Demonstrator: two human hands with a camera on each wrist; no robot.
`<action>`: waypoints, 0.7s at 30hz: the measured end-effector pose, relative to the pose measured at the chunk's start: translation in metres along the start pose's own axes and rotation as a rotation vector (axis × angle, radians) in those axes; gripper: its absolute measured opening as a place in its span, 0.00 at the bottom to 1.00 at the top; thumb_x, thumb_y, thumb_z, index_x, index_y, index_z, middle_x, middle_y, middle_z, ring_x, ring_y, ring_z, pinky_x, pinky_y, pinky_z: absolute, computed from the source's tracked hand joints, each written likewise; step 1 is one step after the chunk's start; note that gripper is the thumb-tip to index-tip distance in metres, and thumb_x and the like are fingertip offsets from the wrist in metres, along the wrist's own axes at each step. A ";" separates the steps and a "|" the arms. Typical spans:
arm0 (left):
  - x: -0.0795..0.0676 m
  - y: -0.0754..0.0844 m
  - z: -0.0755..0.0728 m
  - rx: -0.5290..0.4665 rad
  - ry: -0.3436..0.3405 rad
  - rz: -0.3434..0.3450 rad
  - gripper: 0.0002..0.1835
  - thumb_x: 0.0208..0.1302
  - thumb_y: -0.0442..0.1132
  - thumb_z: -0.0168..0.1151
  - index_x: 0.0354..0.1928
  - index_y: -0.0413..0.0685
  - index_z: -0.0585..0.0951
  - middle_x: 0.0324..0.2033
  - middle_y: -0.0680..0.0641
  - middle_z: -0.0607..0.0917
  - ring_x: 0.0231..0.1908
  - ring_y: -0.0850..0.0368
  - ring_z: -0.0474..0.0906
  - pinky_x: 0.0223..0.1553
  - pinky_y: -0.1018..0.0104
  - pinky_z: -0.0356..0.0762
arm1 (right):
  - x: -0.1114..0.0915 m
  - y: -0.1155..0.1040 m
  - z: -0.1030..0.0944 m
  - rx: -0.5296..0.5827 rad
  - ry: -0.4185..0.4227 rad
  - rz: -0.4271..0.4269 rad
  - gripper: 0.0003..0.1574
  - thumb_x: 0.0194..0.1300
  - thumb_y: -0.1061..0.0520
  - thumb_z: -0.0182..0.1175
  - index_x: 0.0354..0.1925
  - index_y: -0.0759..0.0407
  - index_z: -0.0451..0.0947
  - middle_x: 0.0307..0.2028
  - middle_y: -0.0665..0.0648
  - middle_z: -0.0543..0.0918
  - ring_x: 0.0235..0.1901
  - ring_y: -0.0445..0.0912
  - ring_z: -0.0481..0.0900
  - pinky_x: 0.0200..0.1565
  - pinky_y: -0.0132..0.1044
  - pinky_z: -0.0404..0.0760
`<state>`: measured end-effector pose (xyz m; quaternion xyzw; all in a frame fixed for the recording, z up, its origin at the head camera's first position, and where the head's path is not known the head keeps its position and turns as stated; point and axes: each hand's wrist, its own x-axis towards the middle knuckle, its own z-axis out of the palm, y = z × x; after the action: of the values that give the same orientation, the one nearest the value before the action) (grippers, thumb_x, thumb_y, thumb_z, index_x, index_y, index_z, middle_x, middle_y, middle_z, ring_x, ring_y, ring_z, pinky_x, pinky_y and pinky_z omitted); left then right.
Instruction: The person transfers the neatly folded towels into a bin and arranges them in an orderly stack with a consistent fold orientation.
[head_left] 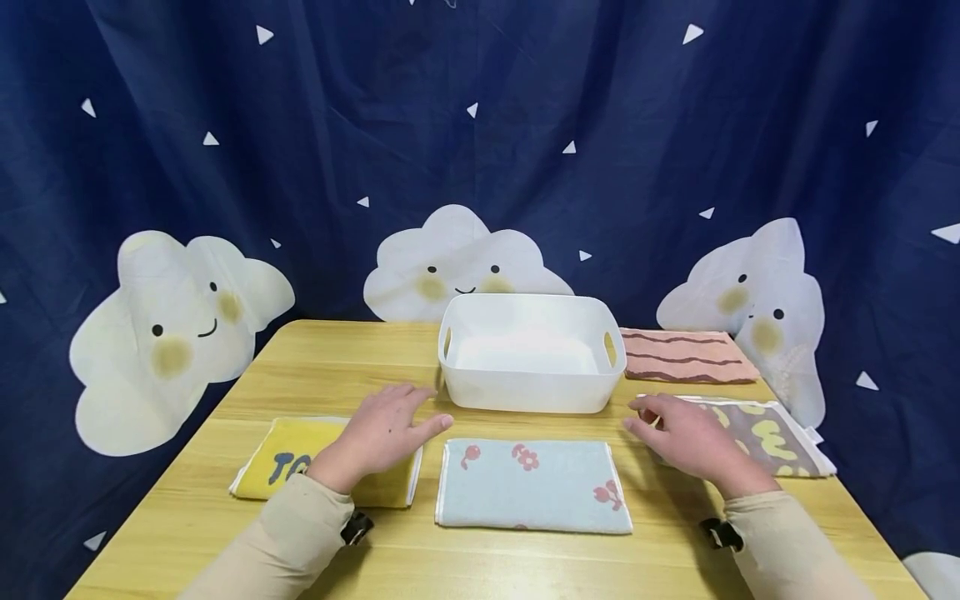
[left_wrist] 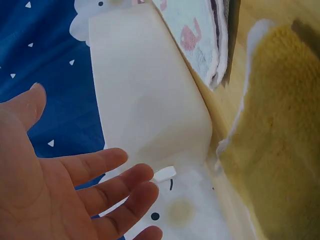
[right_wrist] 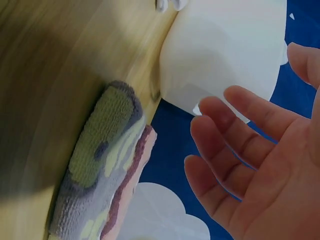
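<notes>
My left hand (head_left: 378,437) hovers over the yellow towel (head_left: 300,433), fingers loosely spread and holding nothing. On the right, my right hand (head_left: 686,442) is above the near-left part of a grey towel with yellow-green shapes (head_left: 772,437), its fingers slightly bent around nothing. Between the two hands a folded light blue towel with pink flowers (head_left: 525,492) lies flat. Behind it stands a white plastic basket (head_left: 525,392) with a handle hole at each end; its visible inside holds nothing. Both palms show bare in the wrist views.
A folded pink towel with dark red wavy stripes (head_left: 686,357) lies right of the basket, behind the grey one. Everything rests on a wooden table (head_left: 360,354). A dark blue curtain (head_left: 480,167) with clouds and triangles hangs behind the far edge.
</notes>
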<state>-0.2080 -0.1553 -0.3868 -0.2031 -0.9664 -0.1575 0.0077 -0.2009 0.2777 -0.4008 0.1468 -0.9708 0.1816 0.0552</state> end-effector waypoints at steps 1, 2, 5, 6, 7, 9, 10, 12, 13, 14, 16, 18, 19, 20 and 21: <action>0.000 0.000 0.001 -0.009 -0.010 -0.003 0.44 0.70 0.74 0.43 0.69 0.45 0.74 0.65 0.39 0.76 0.66 0.37 0.68 0.64 0.35 0.62 | 0.000 0.000 0.001 0.009 -0.003 -0.006 0.28 0.71 0.37 0.60 0.53 0.57 0.83 0.37 0.47 0.83 0.33 0.42 0.78 0.37 0.44 0.77; 0.001 0.001 0.001 -0.020 -0.018 -0.006 0.43 0.70 0.73 0.44 0.68 0.44 0.75 0.64 0.39 0.77 0.65 0.38 0.69 0.64 0.36 0.64 | 0.000 0.000 0.002 0.021 -0.007 -0.015 0.25 0.71 0.38 0.61 0.51 0.56 0.84 0.36 0.46 0.82 0.33 0.41 0.77 0.36 0.43 0.77; 0.002 0.003 0.004 -0.050 -0.034 -0.022 0.40 0.71 0.72 0.46 0.63 0.43 0.79 0.57 0.42 0.81 0.59 0.42 0.75 0.59 0.41 0.69 | 0.001 0.000 0.006 0.065 -0.027 -0.034 0.18 0.72 0.41 0.61 0.45 0.53 0.86 0.35 0.45 0.83 0.34 0.41 0.78 0.38 0.44 0.77; 0.003 0.004 0.004 -0.060 -0.038 -0.028 0.39 0.71 0.71 0.47 0.61 0.44 0.81 0.53 0.44 0.82 0.56 0.44 0.76 0.57 0.44 0.71 | 0.002 0.000 0.007 0.078 -0.038 -0.041 0.17 0.72 0.42 0.61 0.43 0.52 0.86 0.35 0.45 0.83 0.35 0.42 0.78 0.39 0.44 0.77; 0.003 0.004 0.005 -0.070 -0.042 -0.033 0.37 0.71 0.71 0.47 0.57 0.46 0.83 0.50 0.46 0.84 0.53 0.47 0.78 0.55 0.46 0.73 | 0.002 0.000 0.008 0.087 -0.049 -0.041 0.16 0.72 0.42 0.61 0.42 0.51 0.86 0.34 0.45 0.83 0.35 0.41 0.78 0.39 0.44 0.77; 0.003 0.006 0.007 -0.099 -0.052 -0.044 0.34 0.71 0.70 0.47 0.50 0.48 0.85 0.43 0.50 0.84 0.47 0.51 0.79 0.50 0.50 0.75 | 0.002 0.000 0.010 0.103 -0.081 -0.037 0.16 0.73 0.43 0.60 0.39 0.51 0.86 0.30 0.44 0.81 0.32 0.41 0.76 0.36 0.42 0.76; 0.003 0.007 0.008 -0.115 -0.055 -0.050 0.33 0.71 0.70 0.48 0.47 0.50 0.86 0.40 0.52 0.84 0.44 0.53 0.79 0.48 0.51 0.76 | 0.003 0.000 0.011 0.109 -0.097 -0.032 0.16 0.73 0.43 0.60 0.37 0.51 0.86 0.27 0.44 0.79 0.29 0.41 0.75 0.34 0.40 0.74; 0.003 0.009 0.010 -0.148 -0.070 -0.055 0.31 0.72 0.70 0.47 0.40 0.52 0.86 0.35 0.55 0.83 0.39 0.56 0.78 0.44 0.54 0.76 | 0.003 -0.001 0.013 0.110 -0.116 -0.031 0.17 0.73 0.43 0.59 0.32 0.50 0.83 0.21 0.43 0.73 0.24 0.40 0.70 0.30 0.38 0.71; 0.002 0.009 0.011 -0.163 -0.081 -0.059 0.31 0.72 0.70 0.47 0.37 0.52 0.85 0.33 0.55 0.82 0.38 0.56 0.78 0.42 0.54 0.76 | 0.003 -0.002 0.013 0.113 -0.125 -0.026 0.18 0.73 0.43 0.59 0.29 0.49 0.82 0.19 0.43 0.70 0.22 0.40 0.68 0.28 0.37 0.69; 0.002 0.010 0.012 -0.175 -0.090 -0.063 0.31 0.72 0.70 0.47 0.35 0.52 0.85 0.32 0.55 0.81 0.37 0.57 0.77 0.41 0.55 0.76 | 0.003 -0.002 0.014 0.116 -0.131 -0.025 0.19 0.73 0.43 0.60 0.27 0.49 0.81 0.17 0.43 0.68 0.20 0.40 0.66 0.27 0.36 0.67; 0.002 0.011 0.015 -0.190 -0.113 -0.069 0.30 0.72 0.69 0.47 0.32 0.53 0.83 0.29 0.56 0.80 0.34 0.58 0.75 0.38 0.56 0.75 | 0.003 -0.003 0.015 0.105 -0.142 -0.021 0.22 0.72 0.42 0.60 0.23 0.48 0.78 0.15 0.43 0.64 0.18 0.40 0.64 0.25 0.35 0.66; 0.001 0.012 0.019 -0.194 -0.138 -0.072 0.29 0.73 0.68 0.48 0.30 0.52 0.82 0.27 0.55 0.78 0.31 0.58 0.74 0.36 0.57 0.74 | 0.002 -0.004 0.016 0.119 -0.176 -0.007 0.23 0.72 0.42 0.60 0.21 0.49 0.76 0.16 0.43 0.64 0.18 0.40 0.63 0.24 0.35 0.65; 0.001 0.012 0.020 -0.194 -0.151 -0.075 0.29 0.73 0.67 0.49 0.28 0.53 0.81 0.25 0.55 0.77 0.29 0.58 0.73 0.34 0.57 0.74 | 0.002 -0.004 0.017 0.129 -0.199 0.012 0.24 0.72 0.41 0.60 0.21 0.49 0.76 0.16 0.43 0.64 0.18 0.40 0.64 0.24 0.36 0.64; 0.001 0.013 0.022 -0.193 -0.162 -0.076 0.28 0.73 0.66 0.49 0.27 0.53 0.81 0.24 0.55 0.77 0.28 0.58 0.73 0.33 0.58 0.73 | 0.002 -0.004 0.017 0.141 -0.223 0.025 0.25 0.72 0.41 0.60 0.21 0.49 0.75 0.16 0.44 0.64 0.18 0.41 0.64 0.23 0.36 0.64; 0.001 0.013 0.023 -0.193 -0.176 -0.079 0.28 0.73 0.66 0.50 0.25 0.52 0.80 0.22 0.54 0.76 0.26 0.58 0.72 0.31 0.59 0.72 | 0.001 -0.004 0.018 0.152 -0.249 0.039 0.25 0.72 0.40 0.60 0.21 0.50 0.74 0.16 0.44 0.64 0.18 0.41 0.63 0.23 0.36 0.63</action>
<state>-0.2020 -0.1362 -0.4049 -0.1775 -0.9509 -0.2316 -0.1028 -0.2016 0.2669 -0.4156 0.1532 -0.9562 0.2363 -0.0804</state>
